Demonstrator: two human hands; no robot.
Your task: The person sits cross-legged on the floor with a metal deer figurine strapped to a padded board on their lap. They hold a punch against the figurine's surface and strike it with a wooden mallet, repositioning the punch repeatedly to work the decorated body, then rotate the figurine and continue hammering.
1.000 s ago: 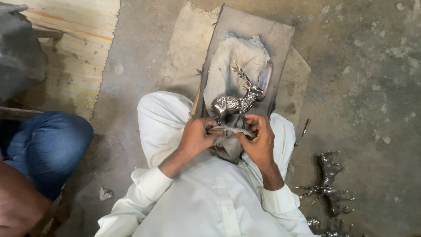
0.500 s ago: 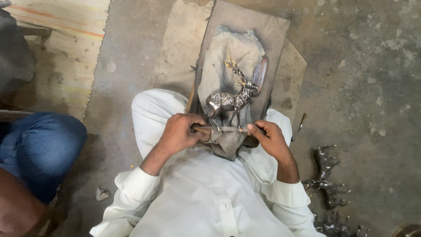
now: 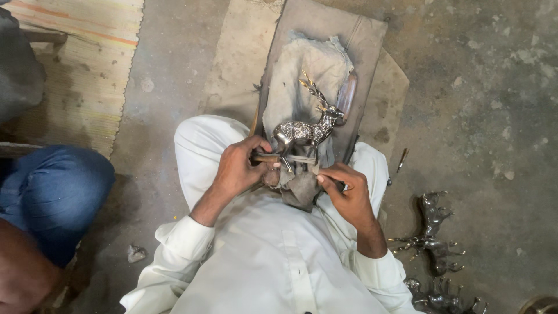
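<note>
The left hand [image 3: 238, 168] is closed on a tool at the base of the silver deer figurine [image 3: 305, 132], which stands over the lap on a grey cloth [image 3: 302, 70]. The right hand [image 3: 346, 195] pinches the base steady. Judging by this, finishing work is under way; it calls for steady, small strokes.

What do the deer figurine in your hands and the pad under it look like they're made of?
The deer figurine looks like cast metal with a bright silvery polish: it throws sharp highlights, and its body carries fine embossed patterning; the antlers look slightly golden. The pad looks like worn grey cloth, matte, wrinkled and frayed at its edges. The left hand grips the deer's rear; the right hand is at its base.
</note>
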